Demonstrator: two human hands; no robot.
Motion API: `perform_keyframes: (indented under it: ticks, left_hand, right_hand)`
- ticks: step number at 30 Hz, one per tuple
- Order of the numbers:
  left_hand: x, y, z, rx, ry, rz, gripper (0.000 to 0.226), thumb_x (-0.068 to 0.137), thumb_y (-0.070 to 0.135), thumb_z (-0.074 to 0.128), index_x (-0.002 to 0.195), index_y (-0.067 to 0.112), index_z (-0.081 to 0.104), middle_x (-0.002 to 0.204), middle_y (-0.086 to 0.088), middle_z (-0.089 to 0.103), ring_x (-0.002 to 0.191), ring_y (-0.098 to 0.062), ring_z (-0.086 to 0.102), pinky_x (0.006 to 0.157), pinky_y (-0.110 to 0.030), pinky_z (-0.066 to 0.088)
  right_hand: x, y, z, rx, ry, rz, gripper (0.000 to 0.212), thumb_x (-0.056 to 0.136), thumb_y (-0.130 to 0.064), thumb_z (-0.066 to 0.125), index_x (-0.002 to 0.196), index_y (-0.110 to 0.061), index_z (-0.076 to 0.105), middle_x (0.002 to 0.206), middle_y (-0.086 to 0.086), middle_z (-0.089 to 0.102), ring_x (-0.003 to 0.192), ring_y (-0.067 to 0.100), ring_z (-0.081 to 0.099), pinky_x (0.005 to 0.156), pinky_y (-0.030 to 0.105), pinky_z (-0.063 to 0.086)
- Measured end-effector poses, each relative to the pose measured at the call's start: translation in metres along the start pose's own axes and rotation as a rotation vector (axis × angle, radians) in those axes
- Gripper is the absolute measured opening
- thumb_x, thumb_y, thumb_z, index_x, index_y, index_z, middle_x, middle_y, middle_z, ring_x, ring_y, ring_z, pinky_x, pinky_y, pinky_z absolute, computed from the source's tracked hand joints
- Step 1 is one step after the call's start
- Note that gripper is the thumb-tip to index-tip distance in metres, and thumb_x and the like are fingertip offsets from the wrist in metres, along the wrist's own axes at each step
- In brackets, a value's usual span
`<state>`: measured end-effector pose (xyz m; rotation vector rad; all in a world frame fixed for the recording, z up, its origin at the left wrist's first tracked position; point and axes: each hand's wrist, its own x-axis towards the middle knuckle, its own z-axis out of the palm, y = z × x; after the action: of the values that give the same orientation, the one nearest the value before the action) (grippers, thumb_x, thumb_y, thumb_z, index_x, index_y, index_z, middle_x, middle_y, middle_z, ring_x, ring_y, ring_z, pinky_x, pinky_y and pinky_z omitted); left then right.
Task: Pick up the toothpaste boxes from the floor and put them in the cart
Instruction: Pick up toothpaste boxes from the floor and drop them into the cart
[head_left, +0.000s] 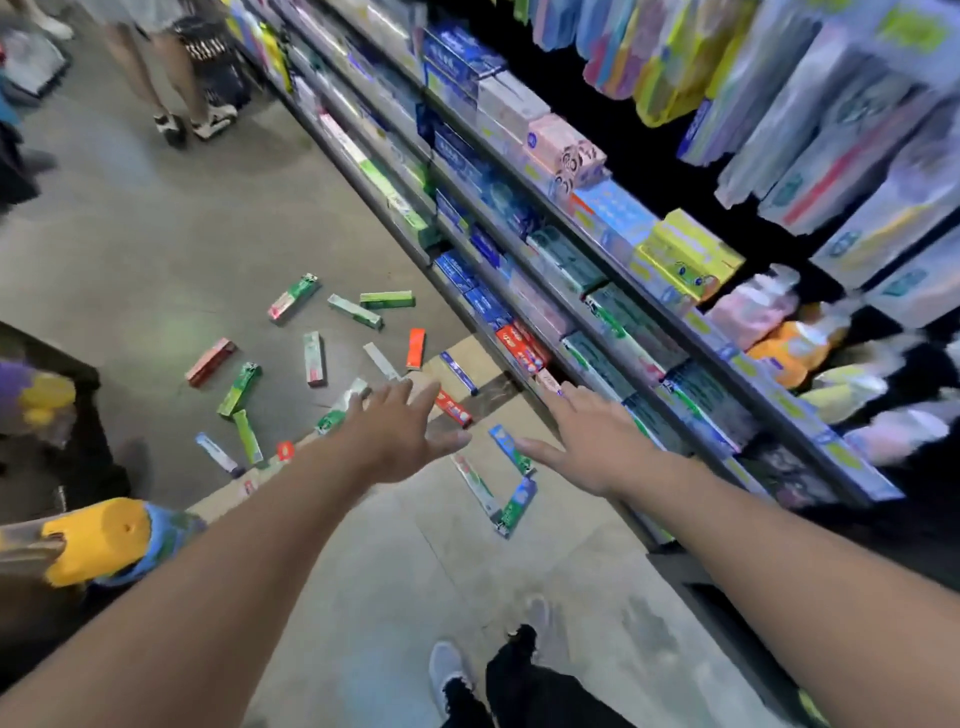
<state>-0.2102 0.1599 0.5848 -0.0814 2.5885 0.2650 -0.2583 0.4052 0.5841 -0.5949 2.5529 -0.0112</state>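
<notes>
Toothpaste boxes (314, 358) lie scattered on the floor (156, 249) beyond my hands. My left hand (395, 436) and right hand (597, 441) reach forward, fingers spread, holding nothing.

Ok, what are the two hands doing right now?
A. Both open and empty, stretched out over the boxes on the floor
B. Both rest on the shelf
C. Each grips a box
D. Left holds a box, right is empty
A: the left hand and right hand both have spread, straight fingers with nothing in them, and the boxes lie scattered on the floor beneath.
</notes>
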Motion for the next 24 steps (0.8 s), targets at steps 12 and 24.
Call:
perform_keyframes:
  ticks: [12, 24]
  left_hand:
    - [0.179, 0.012, 0.129, -0.135, -0.127, -0.068, 0.09, 0.088, 0.077, 0.032, 0.157, 0.024, 0.008, 0.159, -0.012, 0.024, 0.144, -0.032, 0.027, 0.113, -0.051, 0.027]
    - [0.376, -0.011, 0.424, -0.319, -0.138, -0.303, 0.091, 0.097, 0.051, 0.049, 0.157, 0.013, -0.007, 0.138, -0.019, 0.036, 0.116, -0.041, 0.052, 0.092, -0.041, 0.043]
  right_hand:
    - [0.143, 0.059, 0.14, 0.128, -0.14, 0.222, 0.082, 0.094, -0.068, 0.031, 0.156, -0.017, 0.014, 0.158, 0.011, 0.024, 0.141, 0.03, 0.03, 0.112, 0.044, 0.029]
    - [0.321, 0.103, 0.45, 0.431, -0.187, 0.511, 0.076, 0.098, -0.05, 0.044, 0.155, -0.015, 0.009, 0.137, 0.016, 0.042, 0.121, 0.035, 0.052, 0.097, 0.039, 0.043]
